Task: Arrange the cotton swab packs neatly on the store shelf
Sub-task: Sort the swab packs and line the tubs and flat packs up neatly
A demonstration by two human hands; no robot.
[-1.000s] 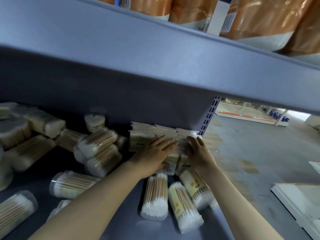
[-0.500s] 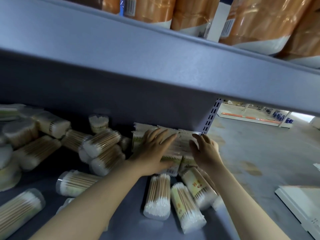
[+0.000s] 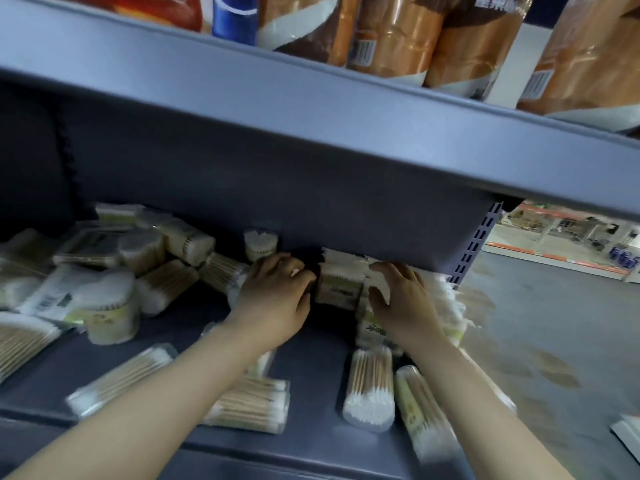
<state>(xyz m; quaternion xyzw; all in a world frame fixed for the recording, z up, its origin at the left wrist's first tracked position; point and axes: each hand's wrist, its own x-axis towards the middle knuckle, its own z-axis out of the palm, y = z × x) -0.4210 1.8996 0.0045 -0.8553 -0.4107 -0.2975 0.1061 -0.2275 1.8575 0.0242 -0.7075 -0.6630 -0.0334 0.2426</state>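
Two hands (image 3: 277, 299), one upright swab tub (image 3: 260, 243).

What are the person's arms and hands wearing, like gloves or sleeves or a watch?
Nothing at all that shows. Both forearms are bare right up to the edge of the picture, with no sleeves. The left hand and the right hand have no gloves, and no watch, bracelet or ring can be seen, though the picture is a bit blurry.

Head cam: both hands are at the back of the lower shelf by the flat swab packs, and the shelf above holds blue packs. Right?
Not quite. In the head view the packs on the upper shelf are orange packs, not blue. The rest holds: the left hand and right hand are at the back of the lower shelf by the flat swab packs.
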